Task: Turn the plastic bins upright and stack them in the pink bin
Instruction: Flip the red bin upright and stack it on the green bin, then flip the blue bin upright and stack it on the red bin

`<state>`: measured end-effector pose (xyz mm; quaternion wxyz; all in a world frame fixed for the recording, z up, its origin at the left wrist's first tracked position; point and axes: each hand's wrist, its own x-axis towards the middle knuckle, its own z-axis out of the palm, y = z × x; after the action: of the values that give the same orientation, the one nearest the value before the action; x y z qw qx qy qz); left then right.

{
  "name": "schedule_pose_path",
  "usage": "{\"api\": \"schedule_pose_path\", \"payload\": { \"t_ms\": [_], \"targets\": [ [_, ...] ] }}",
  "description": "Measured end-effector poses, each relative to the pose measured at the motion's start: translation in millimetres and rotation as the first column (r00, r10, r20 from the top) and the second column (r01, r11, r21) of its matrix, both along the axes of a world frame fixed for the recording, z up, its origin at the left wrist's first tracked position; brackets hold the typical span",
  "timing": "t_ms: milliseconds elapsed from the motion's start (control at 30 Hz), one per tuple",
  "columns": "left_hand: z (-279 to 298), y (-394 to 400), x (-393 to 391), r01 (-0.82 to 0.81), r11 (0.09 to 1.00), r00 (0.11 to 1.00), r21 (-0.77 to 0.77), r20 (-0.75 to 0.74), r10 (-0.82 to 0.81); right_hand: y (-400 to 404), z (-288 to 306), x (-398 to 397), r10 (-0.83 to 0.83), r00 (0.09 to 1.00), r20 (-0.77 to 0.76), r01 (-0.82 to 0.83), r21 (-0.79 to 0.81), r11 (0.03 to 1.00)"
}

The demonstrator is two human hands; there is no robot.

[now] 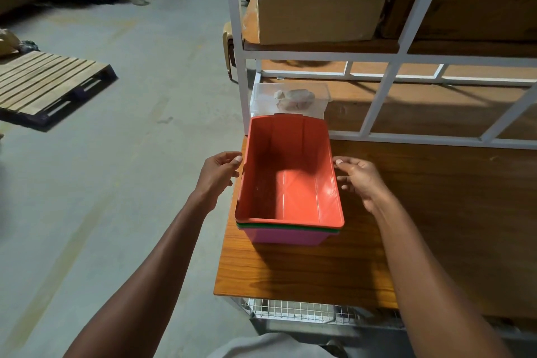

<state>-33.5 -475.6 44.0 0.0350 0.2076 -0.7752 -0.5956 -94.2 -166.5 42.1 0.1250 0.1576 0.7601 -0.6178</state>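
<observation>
An upright orange-red bin (290,180) sits nested on top of a stack near the left end of the wooden table (305,270). Under its rim shows the thin edge of a green bin (290,227), and below that the pink bin (287,237) at the bottom. My left hand (218,174) is just off the orange bin's left rim, fingers apart, thumb close to the edge. My right hand (360,180) hovers beside the right rim, fingers spread and holding nothing. Whether either hand touches the rim is hard to tell.
A clear plastic container (261,99) with crumpled material stands right behind the stack. A white metal shelf frame (380,96) with cardboard boxes (316,14) rises at the back. A wooden pallet (43,81) lies on the concrete floor to the left. A wire basket (290,311) hangs under the table.
</observation>
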Motion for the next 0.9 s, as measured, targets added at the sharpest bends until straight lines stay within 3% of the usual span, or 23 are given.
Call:
{"api": "schedule_pose_path", "payload": {
  "t_ms": [600,900],
  "targets": [
    [7,39,21,0.001,0.99,0.997,0.144,-0.081,0.011,22,9,46,-0.083,0.986,-0.143,0.08,-0.026,0.996],
    [18,123,26,0.251,0.954,0.966,0.162,-0.113,-0.235,88,20,98,-0.188,0.967,-0.171,0.183,-0.042,0.982]
  ]
}}
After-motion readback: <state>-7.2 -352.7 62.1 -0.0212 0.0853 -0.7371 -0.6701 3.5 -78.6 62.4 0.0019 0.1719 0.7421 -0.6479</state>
